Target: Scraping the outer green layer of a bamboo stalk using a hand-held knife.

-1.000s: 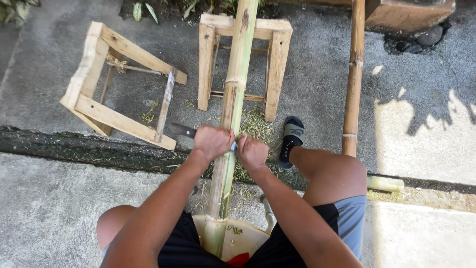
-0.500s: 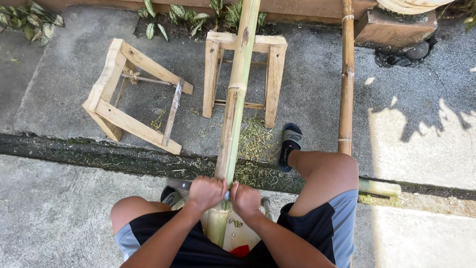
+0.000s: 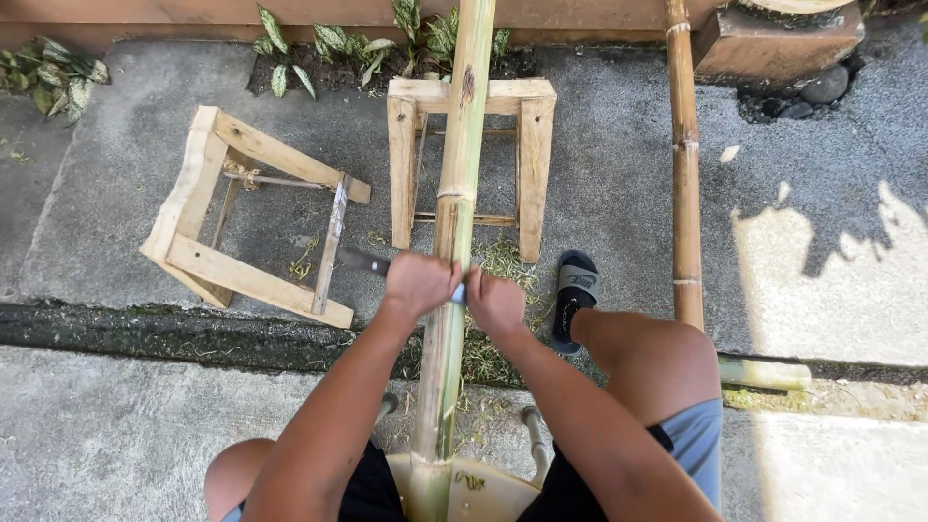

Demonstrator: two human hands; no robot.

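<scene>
While no packages, labels or containers are seen, a green bamboo pole (image 3: 454, 251) is laid lengthwise over an upright wooden stool (image 3: 471, 155) and runs back between the knees. The left hand (image 3: 418, 283) and right hand (image 3: 495, 302) are clenched on either side of the pole, fingers wrapped tight round the ends of a dark blade (image 3: 360, 260) set across it. A tipped wooden stool (image 3: 246, 217) is lying left, a second bamboo pole (image 3: 684, 164) right, with open concrete floor (image 3: 97, 435) near the left.
</scene>
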